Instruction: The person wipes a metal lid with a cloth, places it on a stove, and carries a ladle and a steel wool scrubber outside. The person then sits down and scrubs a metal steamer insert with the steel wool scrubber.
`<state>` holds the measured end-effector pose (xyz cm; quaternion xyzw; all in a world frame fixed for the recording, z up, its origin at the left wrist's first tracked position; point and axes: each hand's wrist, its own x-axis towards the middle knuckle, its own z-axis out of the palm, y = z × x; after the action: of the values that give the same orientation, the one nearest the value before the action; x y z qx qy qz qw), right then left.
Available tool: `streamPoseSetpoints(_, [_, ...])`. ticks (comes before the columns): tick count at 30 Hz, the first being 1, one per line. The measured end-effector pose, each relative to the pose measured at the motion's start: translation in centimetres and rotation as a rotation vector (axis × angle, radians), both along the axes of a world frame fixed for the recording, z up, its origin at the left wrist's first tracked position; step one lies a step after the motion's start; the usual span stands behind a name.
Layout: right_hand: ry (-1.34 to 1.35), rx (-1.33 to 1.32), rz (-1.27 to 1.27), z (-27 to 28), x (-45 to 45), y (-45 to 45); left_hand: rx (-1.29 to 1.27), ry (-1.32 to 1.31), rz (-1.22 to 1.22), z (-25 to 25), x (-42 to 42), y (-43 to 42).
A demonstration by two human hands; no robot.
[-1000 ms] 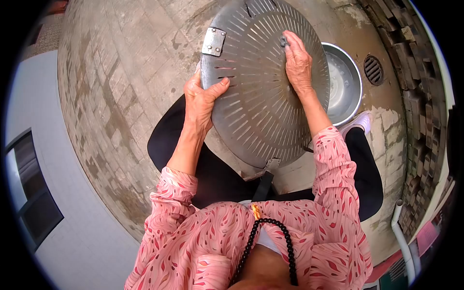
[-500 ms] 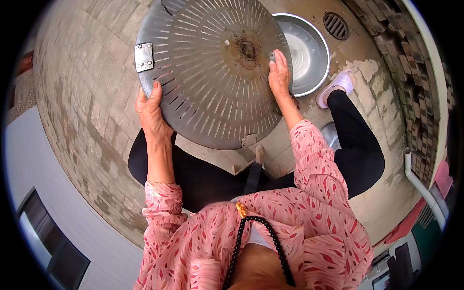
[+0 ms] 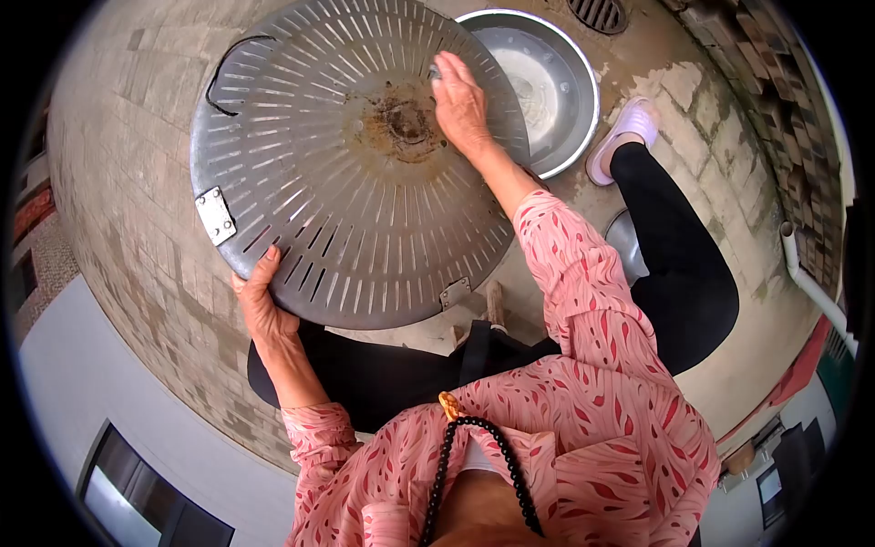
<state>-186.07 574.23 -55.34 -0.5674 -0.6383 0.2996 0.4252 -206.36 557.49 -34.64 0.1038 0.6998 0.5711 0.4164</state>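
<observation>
A large round metal steamer tray [image 3: 310, 173], slotted all over, tilts above my lap, with a brown burnt stain [image 3: 403, 124] around its middle. My left hand [image 3: 266, 296] grips its lower left rim, thumb on top and fingers hidden beneath. On the upper right of the tray, beside the stain, lies my right hand [image 3: 462, 105]. Its fingers are closed on a small grey scrubber [image 3: 435, 71], of which only an edge shows. Riveted metal plates [image 3: 216, 216] and a dark loop handle [image 3: 219, 77] sit near the rim.
Behind the tray's right side stands a wide metal basin [image 3: 583, 82] with some water in it. A small metal bowl [image 3: 626, 244] is by my right leg. Beyond are a floor drain [image 3: 599, 13], stacked bricks [image 3: 761, 118] and a white pipe [image 3: 811, 283] along the wall.
The tray has tipped and shifted left and down in view, with my left hand still on its rim. My right hand has moved up and left across the tray, nearer the stain's upper side.
</observation>
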Motion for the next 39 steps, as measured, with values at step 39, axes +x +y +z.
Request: streamPoseSetpoints(39, [0.268, 0.119, 0.132, 4.1, -2.4, -13.0, 0.117, 0.215, -0.003, -1.9, 0.0, -0.5])
